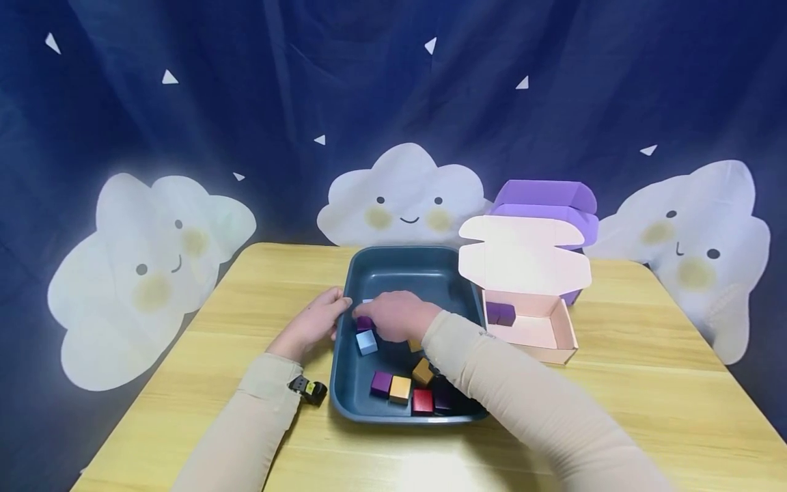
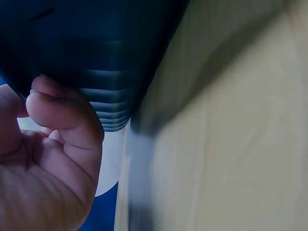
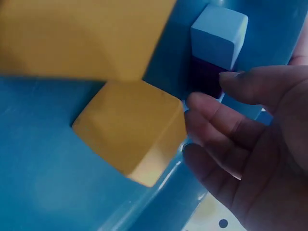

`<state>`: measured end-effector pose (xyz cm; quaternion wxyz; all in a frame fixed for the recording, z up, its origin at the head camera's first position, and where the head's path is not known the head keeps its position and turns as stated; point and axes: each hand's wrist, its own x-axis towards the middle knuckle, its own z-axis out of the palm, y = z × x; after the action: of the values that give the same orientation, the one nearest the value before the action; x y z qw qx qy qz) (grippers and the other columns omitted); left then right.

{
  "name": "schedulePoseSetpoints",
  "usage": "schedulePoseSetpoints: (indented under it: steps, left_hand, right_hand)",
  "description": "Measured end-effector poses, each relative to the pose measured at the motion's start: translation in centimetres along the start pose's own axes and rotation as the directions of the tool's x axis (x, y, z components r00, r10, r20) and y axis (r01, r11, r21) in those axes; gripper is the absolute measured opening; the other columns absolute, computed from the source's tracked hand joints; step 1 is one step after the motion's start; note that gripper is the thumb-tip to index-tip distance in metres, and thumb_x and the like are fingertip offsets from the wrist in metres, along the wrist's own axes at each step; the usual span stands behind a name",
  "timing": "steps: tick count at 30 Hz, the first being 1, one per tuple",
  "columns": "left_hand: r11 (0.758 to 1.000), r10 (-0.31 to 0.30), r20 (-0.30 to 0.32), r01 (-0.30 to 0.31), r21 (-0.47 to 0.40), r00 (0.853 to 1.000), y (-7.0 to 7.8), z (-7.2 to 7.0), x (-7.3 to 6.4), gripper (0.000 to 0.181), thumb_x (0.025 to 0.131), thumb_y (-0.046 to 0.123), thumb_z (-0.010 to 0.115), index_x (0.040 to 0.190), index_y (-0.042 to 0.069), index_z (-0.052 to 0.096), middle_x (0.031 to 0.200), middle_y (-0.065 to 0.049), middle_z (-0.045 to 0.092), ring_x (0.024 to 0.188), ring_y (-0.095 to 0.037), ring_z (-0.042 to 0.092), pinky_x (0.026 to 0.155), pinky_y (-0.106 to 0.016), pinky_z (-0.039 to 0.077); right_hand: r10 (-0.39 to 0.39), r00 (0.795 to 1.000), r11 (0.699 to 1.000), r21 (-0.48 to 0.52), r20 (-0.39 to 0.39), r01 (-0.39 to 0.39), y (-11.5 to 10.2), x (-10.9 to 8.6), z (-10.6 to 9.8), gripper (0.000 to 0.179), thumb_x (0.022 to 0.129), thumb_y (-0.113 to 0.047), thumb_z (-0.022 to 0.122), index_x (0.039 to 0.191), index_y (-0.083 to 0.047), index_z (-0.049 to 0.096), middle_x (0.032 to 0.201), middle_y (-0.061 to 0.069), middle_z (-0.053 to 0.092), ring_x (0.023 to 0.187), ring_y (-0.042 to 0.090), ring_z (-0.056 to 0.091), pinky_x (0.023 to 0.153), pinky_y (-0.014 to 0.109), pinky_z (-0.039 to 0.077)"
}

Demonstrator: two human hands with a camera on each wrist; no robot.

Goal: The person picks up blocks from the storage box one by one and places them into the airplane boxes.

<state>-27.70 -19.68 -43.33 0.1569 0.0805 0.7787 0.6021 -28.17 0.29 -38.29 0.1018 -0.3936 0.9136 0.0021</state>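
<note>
A dark blue tray [image 1: 408,415] holds several coloured blocks. At its left side my left hand [image 1: 315,318] grips the rim, thumb on top and fingers curled against the outer wall, as the left wrist view shows. My right hand [image 1: 399,316] reaches down inside the tray at the left. Its thumb and index finger pinch a dark purple block [image 3: 204,77], partly hidden by the fingertips. Against that block stands a light blue block [image 1: 366,342]. Nearest the other fingers in the right wrist view is a gold block [image 3: 132,127].
Right of the tray, a pale pink box [image 1: 562,328] stands with its lid up and purple blocks [image 1: 501,314] inside. Behind it is an open purple box [image 1: 547,195]. Near the tray's front lie a purple block [image 1: 381,384], a yellow block [image 1: 400,389] and a red block [image 1: 422,402].
</note>
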Motion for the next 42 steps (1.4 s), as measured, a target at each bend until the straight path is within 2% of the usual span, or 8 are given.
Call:
schedulePoseSetpoints:
  steps: [8, 12, 16, 27, 31, 36, 39, 42]
  left_hand:
    - [1.000, 0.011, -0.010, -0.011, -0.008, 1.000, -0.3, 0.1, 0.1, 0.024, 0.109, 0.023, 0.040, 0.106, -0.001, 0.045, 0.069, -0.005, 0.052, 0.050, -0.016, 0.045, 0.051, -0.026, 0.041]
    - [1.000, 0.004, -0.022, -0.003, 0.007, 1.000, -0.4, 0.2, 0.1, 0.024, 0.109, 0.023, 0.041, 0.108, 0.000, 0.046, 0.072, -0.005, 0.053, 0.051, -0.016, 0.046, 0.051, -0.027, 0.042]
    - [1.000, -0.010, -0.015, 0.010, -0.007, 1.000, -0.6, 0.3, -0.1, 0.026, 0.109, 0.025, 0.041, 0.110, -0.001, 0.045, 0.074, -0.005, 0.053, 0.052, -0.015, 0.046, 0.052, -0.027, 0.043]
    - [1.000, -0.001, -0.019, 0.001, 0.000, 1.000, -0.6, 0.0, 0.1, 0.030, 0.110, 0.026, 0.041, 0.114, -0.003, 0.046, 0.075, -0.007, 0.054, 0.052, -0.017, 0.048, 0.052, -0.029, 0.044]
    - [1.000, -0.008, -0.018, 0.009, 0.005, 1.000, -0.6, 0.0, 0.2, 0.028, 0.110, 0.025, 0.040, 0.113, -0.002, 0.046, 0.073, -0.006, 0.053, 0.052, -0.018, 0.047, 0.052, -0.029, 0.043]
    - [1.000, -0.004, -0.018, 0.004, 0.005, 1.000, -0.7, -0.1, 0.3, 0.027, 0.110, 0.024, 0.040, 0.112, -0.002, 0.046, 0.069, -0.005, 0.051, 0.050, -0.018, 0.046, 0.051, -0.028, 0.041]
    - [1.000, 0.000, -0.016, 0.000, 0.007, 1.000, -0.7, -0.1, 0.4, 0.027, 0.110, 0.024, 0.041, 0.110, -0.002, 0.045, 0.068, -0.005, 0.050, 0.049, -0.018, 0.045, 0.050, -0.028, 0.041]
    - [1.000, 0.005, -0.012, -0.005, 0.007, 1.000, -0.8, -0.1, 0.4, 0.028, 0.109, 0.024, 0.041, 0.110, -0.003, 0.045, 0.067, -0.004, 0.049, 0.049, -0.017, 0.044, 0.050, -0.028, 0.040]
  right_hand:
    - [0.054, 0.998, 0.997, 0.061, 0.025, -0.056, 0.4, -0.2, 0.2, 0.027, 0.093, -0.008, 0.071, 0.114, -0.024, 0.068, 0.097, -0.005, 0.068, 0.084, 0.015, 0.058, 0.081, 0.032, 0.054]
    - [0.047, 0.998, 0.995, 0.085, 0.038, -0.051, 1.0, -0.4, 0.1, 0.022, 0.091, -0.009, 0.073, 0.106, -0.025, 0.067, 0.089, -0.006, 0.065, 0.083, 0.016, 0.057, 0.074, 0.030, 0.051]
    - [0.042, 0.997, 0.983, 0.175, 0.068, -0.054, 1.7, -0.8, -0.2, 0.022, 0.088, -0.013, 0.077, 0.100, -0.026, 0.063, 0.087, -0.008, 0.063, 0.082, 0.015, 0.058, 0.069, 0.030, 0.050]
    - [0.004, 1.000, 0.918, 0.398, -0.014, 0.002, 3.9, -2.3, -1.6, 0.024, 0.088, -0.019, 0.076, 0.103, -0.023, 0.058, 0.093, -0.008, 0.065, 0.083, 0.013, 0.062, 0.071, 0.028, 0.054]
    - [-0.012, 1.000, 0.873, 0.487, -0.022, 0.022, 4.3, -2.7, -2.1, 0.023, 0.088, -0.019, 0.077, 0.101, -0.022, 0.059, 0.097, -0.009, 0.066, 0.087, 0.012, 0.065, 0.076, 0.030, 0.055]
    - [-0.032, 0.999, 0.818, 0.575, -0.009, 0.031, 4.9, -3.5, -2.8, 0.019, 0.090, -0.029, 0.075, 0.102, -0.023, 0.062, 0.091, -0.007, 0.069, 0.082, 0.015, 0.068, 0.077, 0.035, 0.055]
    - [-0.035, 0.999, 0.824, 0.566, -0.012, 0.035, 5.2, -4.1, -3.3, 0.020, 0.092, -0.036, 0.072, 0.108, -0.025, 0.066, 0.089, -0.007, 0.070, 0.080, 0.016, 0.067, 0.077, 0.035, 0.055]
    - [-0.023, 0.999, 0.861, 0.507, -0.037, 0.039, 5.6, -4.8, -3.8, 0.024, 0.093, -0.038, 0.071, 0.114, -0.027, 0.068, 0.095, -0.012, 0.069, 0.086, 0.011, 0.065, 0.079, 0.032, 0.055]
